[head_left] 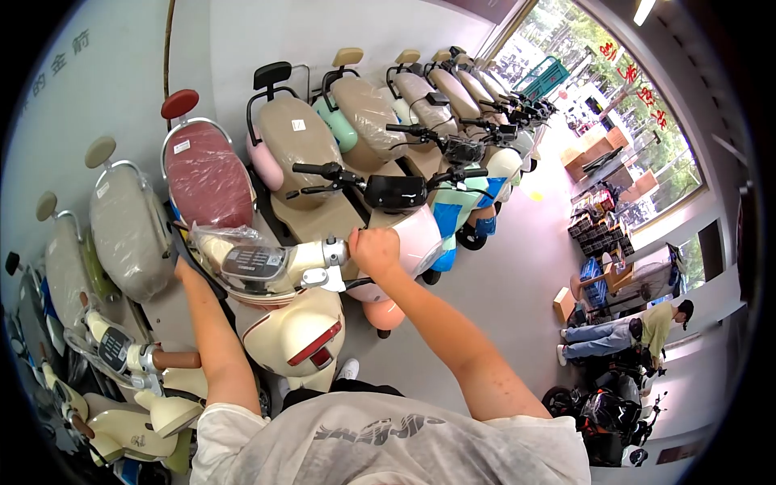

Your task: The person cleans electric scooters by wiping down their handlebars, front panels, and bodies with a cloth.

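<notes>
Right in front of me stands a cream electric scooter (pixel 295 335) with a red rear light and a plastic-wrapped red seat (pixel 208 179). Clear plastic partly covers its dashboard (pixel 254 263). My right hand (pixel 376 252) is closed round the handlebar's right end, beside the cream switch housing (pixel 325 257). On the far side of the dashboard, my left hand (pixel 182 268) is at the other end of the handlebar, seemingly wrapped round it; its fingers are mostly hidden. A black part (pixel 194 255) lies against that hand.
A pink scooter (pixel 408 242) with black handlebars stands close on the right, with more scooters lined up beyond. Another cream scooter (pixel 174 408) is close on the left. Across the grey floor (pixel 501 323), a person (pixel 626 330) in a cap bends over a black motorbike (pixel 610 416). Boxes (pixel 598 149) stand near the window.
</notes>
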`<state>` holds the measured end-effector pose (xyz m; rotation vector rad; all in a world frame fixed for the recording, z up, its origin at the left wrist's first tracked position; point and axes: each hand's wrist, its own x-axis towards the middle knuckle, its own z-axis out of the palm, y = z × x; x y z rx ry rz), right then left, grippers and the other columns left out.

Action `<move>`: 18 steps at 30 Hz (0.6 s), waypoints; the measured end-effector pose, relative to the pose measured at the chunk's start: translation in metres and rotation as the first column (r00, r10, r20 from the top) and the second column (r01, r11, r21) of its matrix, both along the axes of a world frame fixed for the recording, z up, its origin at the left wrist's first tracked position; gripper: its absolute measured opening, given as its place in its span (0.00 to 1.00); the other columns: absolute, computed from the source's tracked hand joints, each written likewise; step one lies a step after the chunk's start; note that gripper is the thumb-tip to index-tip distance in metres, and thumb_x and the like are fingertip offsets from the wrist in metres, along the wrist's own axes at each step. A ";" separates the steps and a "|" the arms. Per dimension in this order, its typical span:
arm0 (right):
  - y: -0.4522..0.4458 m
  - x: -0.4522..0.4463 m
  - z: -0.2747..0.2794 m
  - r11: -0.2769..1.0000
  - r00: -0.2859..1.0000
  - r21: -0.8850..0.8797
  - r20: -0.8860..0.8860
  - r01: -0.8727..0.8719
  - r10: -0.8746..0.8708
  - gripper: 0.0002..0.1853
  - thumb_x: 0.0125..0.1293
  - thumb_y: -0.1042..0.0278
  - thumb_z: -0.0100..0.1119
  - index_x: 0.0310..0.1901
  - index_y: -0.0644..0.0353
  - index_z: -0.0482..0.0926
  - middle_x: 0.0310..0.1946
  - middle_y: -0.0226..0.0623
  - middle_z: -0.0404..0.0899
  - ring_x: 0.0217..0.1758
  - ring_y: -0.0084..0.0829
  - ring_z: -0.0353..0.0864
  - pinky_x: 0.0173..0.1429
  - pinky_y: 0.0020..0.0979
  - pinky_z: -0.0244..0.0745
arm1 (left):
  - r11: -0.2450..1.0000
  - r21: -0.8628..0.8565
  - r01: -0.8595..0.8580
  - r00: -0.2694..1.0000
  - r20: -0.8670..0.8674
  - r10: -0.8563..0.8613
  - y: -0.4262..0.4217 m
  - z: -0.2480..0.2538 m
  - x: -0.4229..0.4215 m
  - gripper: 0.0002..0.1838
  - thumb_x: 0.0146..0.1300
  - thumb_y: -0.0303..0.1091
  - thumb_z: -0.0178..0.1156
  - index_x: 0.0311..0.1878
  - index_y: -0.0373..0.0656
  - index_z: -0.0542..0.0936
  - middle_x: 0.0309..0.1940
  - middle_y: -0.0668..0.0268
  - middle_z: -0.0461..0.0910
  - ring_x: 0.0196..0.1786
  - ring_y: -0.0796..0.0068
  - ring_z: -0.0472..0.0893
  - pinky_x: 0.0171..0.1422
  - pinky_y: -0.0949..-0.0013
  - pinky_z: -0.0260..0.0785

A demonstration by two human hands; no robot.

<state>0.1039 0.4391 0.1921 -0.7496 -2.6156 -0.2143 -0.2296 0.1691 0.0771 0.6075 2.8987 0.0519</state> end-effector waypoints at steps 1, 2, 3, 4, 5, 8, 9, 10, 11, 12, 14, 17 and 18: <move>-0.001 0.000 0.000 1.000 1.000 -0.021 -0.002 0.011 -0.011 0.26 0.68 0.56 0.53 0.13 0.59 0.81 0.13 0.46 0.78 0.16 0.48 0.79 0.28 0.46 0.73 | 0.723 -0.605 0.334 0.846 -0.147 -0.513 -0.007 -0.008 -0.008 0.38 0.64 0.58 0.61 0.67 0.36 0.74 0.61 0.57 0.77 0.60 0.61 0.78 0.67 0.56 0.71; 0.000 -0.001 0.000 1.000 1.000 -0.010 -0.005 0.014 -0.014 0.26 0.68 0.56 0.53 0.13 0.59 0.81 0.13 0.46 0.78 0.16 0.48 0.79 0.28 0.46 0.73 | 0.390 -0.838 0.381 0.519 -0.156 -0.840 -0.014 -0.017 -0.017 0.35 0.68 0.56 0.60 0.67 0.36 0.74 0.62 0.57 0.78 0.60 0.61 0.79 0.67 0.57 0.72; 0.001 -0.001 -0.002 1.000 1.000 -0.011 -0.003 0.014 -0.014 0.25 0.67 0.56 0.53 0.13 0.59 0.81 0.14 0.46 0.78 0.17 0.48 0.79 0.28 0.46 0.73 | 0.269 -0.955 0.125 0.503 -0.172 -0.847 -0.009 -0.042 -0.024 0.35 0.69 0.57 0.56 0.71 0.43 0.70 0.67 0.60 0.71 0.66 0.59 0.70 0.69 0.46 0.63; 0.001 -0.001 -0.004 1.000 1.000 -0.014 -0.003 0.015 -0.015 0.25 0.67 0.56 0.54 0.14 0.59 0.81 0.14 0.46 0.79 0.17 0.48 0.79 0.28 0.46 0.73 | 0.127 -0.981 -0.146 0.485 -0.183 -0.855 -0.002 -0.064 -0.029 0.36 0.69 0.59 0.52 0.74 0.49 0.66 0.72 0.63 0.64 0.73 0.57 0.61 0.72 0.35 0.53; 0.001 -0.001 -0.002 0.999 1.000 -0.023 0.004 0.030 -0.030 0.25 0.67 0.55 0.53 0.14 0.59 0.81 0.15 0.46 0.80 0.18 0.47 0.80 0.28 0.46 0.74 | 0.059 -0.957 -0.283 0.471 -0.192 -0.861 -0.002 -0.066 -0.027 0.36 0.69 0.60 0.50 0.76 0.53 0.64 0.75 0.64 0.60 0.76 0.56 0.57 0.73 0.29 0.48; 0.000 -0.001 -0.002 0.999 1.000 -0.037 0.000 0.019 -0.019 0.25 0.67 0.56 0.53 0.14 0.58 0.82 0.15 0.45 0.80 0.19 0.46 0.80 0.29 0.45 0.74 | -0.206 -0.811 -0.547 0.478 -0.101 -0.872 0.001 -0.063 -0.027 0.36 0.70 0.61 0.47 0.77 0.56 0.62 0.76 0.66 0.57 0.79 0.55 0.53 0.73 0.25 0.45; 0.000 0.000 -0.004 0.999 1.000 -0.033 -0.009 0.029 -0.029 0.25 0.67 0.56 0.53 0.14 0.58 0.82 0.15 0.45 0.80 0.19 0.46 0.80 0.29 0.45 0.74 | -0.298 -0.767 -0.569 0.490 -0.026 -0.871 0.002 -0.060 -0.029 0.36 0.70 0.61 0.47 0.77 0.56 0.63 0.76 0.66 0.58 0.78 0.55 0.54 0.73 0.26 0.45; 0.001 -0.001 -0.005 1.000 1.000 -0.020 0.005 0.018 -0.018 0.25 0.67 0.56 0.53 0.14 0.57 0.82 0.15 0.45 0.80 0.19 0.46 0.81 0.29 0.45 0.74 | -0.362 -0.728 -0.582 0.503 0.027 -0.864 0.003 -0.057 -0.031 0.36 0.70 0.61 0.47 0.76 0.56 0.63 0.75 0.66 0.58 0.77 0.56 0.54 0.73 0.27 0.46; 0.001 -0.001 -0.007 1.000 1.000 -0.008 0.018 0.010 -0.010 0.25 0.68 0.56 0.52 0.15 0.57 0.82 0.15 0.44 0.80 0.19 0.46 0.81 0.29 0.45 0.74 | -0.409 -0.692 -0.595 0.509 0.070 -0.858 0.004 -0.054 -0.031 0.35 0.70 0.60 0.47 0.76 0.55 0.63 0.75 0.66 0.59 0.77 0.56 0.55 0.73 0.28 0.46; 0.003 -0.001 -0.008 1.000 1.000 -0.001 0.005 0.023 -0.023 0.25 0.68 0.56 0.52 0.15 0.57 0.82 0.15 0.44 0.80 0.19 0.46 0.81 0.29 0.45 0.74 | -0.449 -0.659 -0.604 0.514 0.109 -0.851 0.005 -0.053 -0.033 0.35 0.70 0.60 0.47 0.76 0.55 0.63 0.74 0.66 0.59 0.76 0.56 0.55 0.72 0.28 0.47; 0.003 -0.003 -0.010 0.998 0.995 -0.035 0.080 0.060 -0.057 0.25 0.68 0.56 0.51 0.15 0.56 0.83 0.14 0.43 0.80 0.19 0.45 0.81 0.29 0.44 0.74 | -0.495 -0.615 -0.614 0.517 0.160 -0.841 0.008 -0.050 -0.033 0.34 0.71 0.60 0.47 0.75 0.55 0.64 0.73 0.65 0.60 0.75 0.57 0.57 0.72 0.30 0.48; 0.003 -0.004 -0.012 0.996 0.990 -0.022 0.112 0.090 -0.087 0.26 0.69 0.55 0.50 0.15 0.55 0.83 0.14 0.43 0.80 0.19 0.44 0.81 0.30 0.43 0.74 | -0.545 -0.557 -0.626 0.521 0.221 -0.824 0.008 -0.050 -0.029 0.33 0.71 0.60 0.47 0.74 0.54 0.65 0.71 0.65 0.62 0.73 0.57 0.58 0.71 0.33 0.49; 0.003 -0.005 -0.012 0.994 0.986 -0.028 0.134 0.107 -0.103 0.26 0.69 0.55 0.50 0.15 0.55 0.83 0.14 0.43 0.80 0.19 0.44 0.81 0.30 0.43 0.74 | -0.557 -0.542 -0.630 0.523 0.235 -0.820 0.008 -0.050 -0.028 0.33 0.71 0.60 0.46 0.74 0.54 0.65 0.71 0.65 0.62 0.73 0.57 0.59 0.71 0.33 0.50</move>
